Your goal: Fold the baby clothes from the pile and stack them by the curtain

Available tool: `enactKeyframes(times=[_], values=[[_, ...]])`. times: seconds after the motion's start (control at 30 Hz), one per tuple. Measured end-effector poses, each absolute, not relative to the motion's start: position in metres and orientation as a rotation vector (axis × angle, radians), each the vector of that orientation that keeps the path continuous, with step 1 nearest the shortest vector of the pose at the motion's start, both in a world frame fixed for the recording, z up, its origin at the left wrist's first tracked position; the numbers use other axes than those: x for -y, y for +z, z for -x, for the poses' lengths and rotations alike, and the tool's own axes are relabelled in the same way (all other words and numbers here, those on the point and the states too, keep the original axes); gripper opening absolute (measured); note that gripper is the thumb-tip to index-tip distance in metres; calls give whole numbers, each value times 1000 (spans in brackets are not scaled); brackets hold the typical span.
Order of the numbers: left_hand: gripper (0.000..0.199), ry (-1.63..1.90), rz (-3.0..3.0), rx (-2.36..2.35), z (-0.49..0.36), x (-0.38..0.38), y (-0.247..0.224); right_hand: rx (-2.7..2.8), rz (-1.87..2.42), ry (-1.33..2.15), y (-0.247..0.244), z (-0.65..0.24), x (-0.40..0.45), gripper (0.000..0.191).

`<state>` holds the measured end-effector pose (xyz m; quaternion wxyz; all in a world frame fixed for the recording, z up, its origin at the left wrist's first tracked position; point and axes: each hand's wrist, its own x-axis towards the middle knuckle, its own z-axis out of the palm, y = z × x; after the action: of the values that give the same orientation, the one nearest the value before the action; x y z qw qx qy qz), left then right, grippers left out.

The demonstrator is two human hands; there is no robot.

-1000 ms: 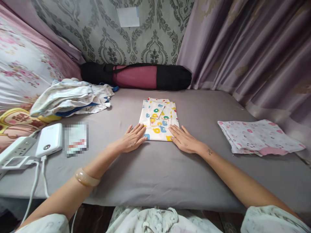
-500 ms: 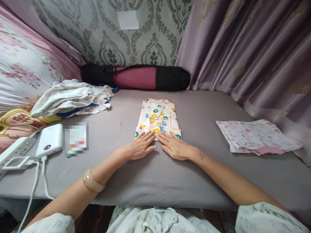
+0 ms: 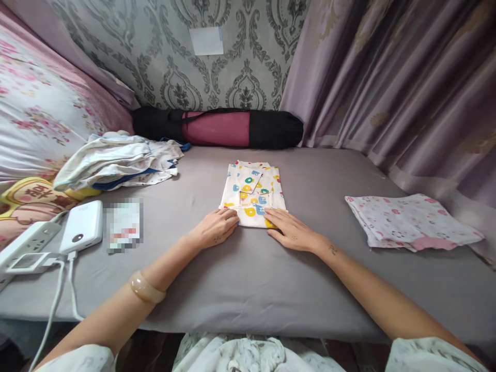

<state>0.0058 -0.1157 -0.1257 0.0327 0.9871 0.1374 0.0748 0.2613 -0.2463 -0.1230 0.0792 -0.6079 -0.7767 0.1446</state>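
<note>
A small folded shirt [image 3: 251,192], cream with yellow, blue and green prints, lies flat on the grey sheet before me. One sleeve is folded across its front, and a folded band runs along the near end. My left hand [image 3: 216,228] is at its near left corner, fingers curled together over the cloth edge. At the near right corner rests my right hand [image 3: 292,231], fingers stretched over the cloth and thumb apart. The undersides of both hands are hidden.
A folded pink-print cloth [image 3: 413,221] lies to the right. Crumpled clothes [image 3: 124,160] are at the left, behind a white power bank [image 3: 81,226] and a power strip [image 3: 29,248] with cables. A black and maroon long bag [image 3: 217,128] lies along the wall.
My hands have slid apart from the middle of the near band towards its two corners. The left fingers, flat before, are now curled. The view has tilted up slightly.
</note>
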Motion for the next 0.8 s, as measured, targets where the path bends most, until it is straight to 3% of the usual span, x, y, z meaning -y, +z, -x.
enactKeyframes(times=[0.27, 0.57, 0.8], values=[[35, 249, -3030, -580, -17, 108, -120, 2263, 1796, 232, -137, -271, 240, 49], [30, 303, -3004, -420, 3, 93, -129, 2256, 1745, 175, -151, -300, 237, 63], [57, 254, -2980, -483, 17, 77, -142, 2285, 1733, 149, -142, -300, 241, 67]])
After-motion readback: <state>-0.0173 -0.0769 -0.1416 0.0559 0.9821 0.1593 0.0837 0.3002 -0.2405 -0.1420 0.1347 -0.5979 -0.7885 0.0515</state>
